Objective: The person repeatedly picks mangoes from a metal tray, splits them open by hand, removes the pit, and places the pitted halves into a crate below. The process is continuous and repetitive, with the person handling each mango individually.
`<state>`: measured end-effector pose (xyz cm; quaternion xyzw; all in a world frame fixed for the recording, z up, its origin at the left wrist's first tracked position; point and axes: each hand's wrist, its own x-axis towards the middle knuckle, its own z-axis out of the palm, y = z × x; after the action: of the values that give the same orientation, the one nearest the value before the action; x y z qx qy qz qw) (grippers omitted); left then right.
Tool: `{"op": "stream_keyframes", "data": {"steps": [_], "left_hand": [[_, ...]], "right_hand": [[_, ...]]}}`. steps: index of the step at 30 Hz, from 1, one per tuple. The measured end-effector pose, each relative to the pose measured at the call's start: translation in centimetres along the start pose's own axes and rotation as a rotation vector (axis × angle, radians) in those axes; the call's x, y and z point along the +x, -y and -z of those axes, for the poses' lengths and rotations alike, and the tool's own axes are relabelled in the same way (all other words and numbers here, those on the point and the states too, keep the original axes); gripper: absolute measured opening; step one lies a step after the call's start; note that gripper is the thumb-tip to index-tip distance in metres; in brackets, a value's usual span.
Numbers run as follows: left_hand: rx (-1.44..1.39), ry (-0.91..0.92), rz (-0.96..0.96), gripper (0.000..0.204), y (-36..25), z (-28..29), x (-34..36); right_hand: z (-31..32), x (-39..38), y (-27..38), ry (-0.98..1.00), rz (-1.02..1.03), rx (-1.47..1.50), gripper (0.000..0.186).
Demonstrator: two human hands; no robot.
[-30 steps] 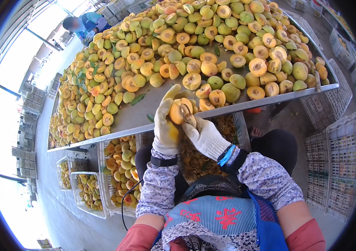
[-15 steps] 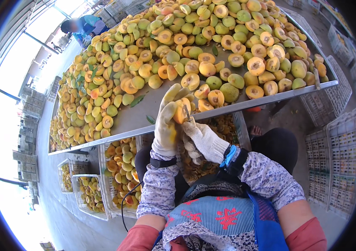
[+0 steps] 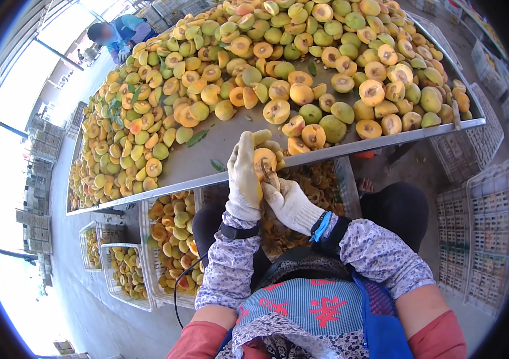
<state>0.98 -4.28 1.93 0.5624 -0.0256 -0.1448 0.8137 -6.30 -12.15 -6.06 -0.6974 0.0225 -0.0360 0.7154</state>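
My left hand (image 3: 242, 179), in a pale work glove stained yellow, holds a halved peach (image 3: 263, 158) with its cut face turned toward me. My right hand (image 3: 293, 205), gloved in white knit, grips a small pitting knife (image 3: 267, 173) with a narrow curved metal tip. The tip lies against the middle of the cut face; how deep it goes cannot be made out. Both hands meet at the near edge of a metal table (image 3: 224, 139). Heaped on it are many halved peaches (image 3: 200, 78), several showing brown pits or hollows.
Below the table edge, a crate (image 3: 348, 185) between my knees holds peach scraps. Crates of peaches (image 3: 176, 239) and smaller crates (image 3: 125, 269) stand at the left. Stacked crates (image 3: 476, 233) rise on the right. Another person (image 3: 119, 36) works at the table's far left.
Both hands have lowered slightly toward me. The left hand has turned the peach half so its cut face shows more, and the knife tip has shifted onto that face.
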Motion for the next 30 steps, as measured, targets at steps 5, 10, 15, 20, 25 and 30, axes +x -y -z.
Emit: {"op": "stream_keyframes", "data": {"steps": [5, 10, 15, 20, 25, 30], "left_hand": [[-0.032, -0.046, -0.006, 0.053, 0.0, 0.1, 0.1], [-0.005, -0.034, 0.024, 0.054, -0.1, 0.7, 0.1], [0.028, -0.015, 0.008, 0.052, -0.3, 0.2, -0.5], [0.053, 0.060, -0.123, 0.047, -0.3, -0.2, -1.0], [0.000, 0.044, -0.163, 0.040, 0.1, -0.3, -1.1], [-0.090, -0.045, -0.100, 0.043, 0.8, 0.2, 0.1]], "right_hand": [[0.8, -0.1, 1.5, -0.004, 0.018, -0.107, 0.038], [2.9, 0.0, 4.4, 0.012, -0.008, -0.625, 0.039], [2.9, -0.1, 3.3, 0.028, 0.006, -0.533, 0.037], [1.0, -1.2, 2.7, 0.007, 0.045, -0.098, 0.028], [-0.1, -1.2, 2.0, 0.024, -0.017, 0.035, 0.027], [2.0, -0.2, 3.1, 0.056, 0.000, -0.164, 0.031]]}}
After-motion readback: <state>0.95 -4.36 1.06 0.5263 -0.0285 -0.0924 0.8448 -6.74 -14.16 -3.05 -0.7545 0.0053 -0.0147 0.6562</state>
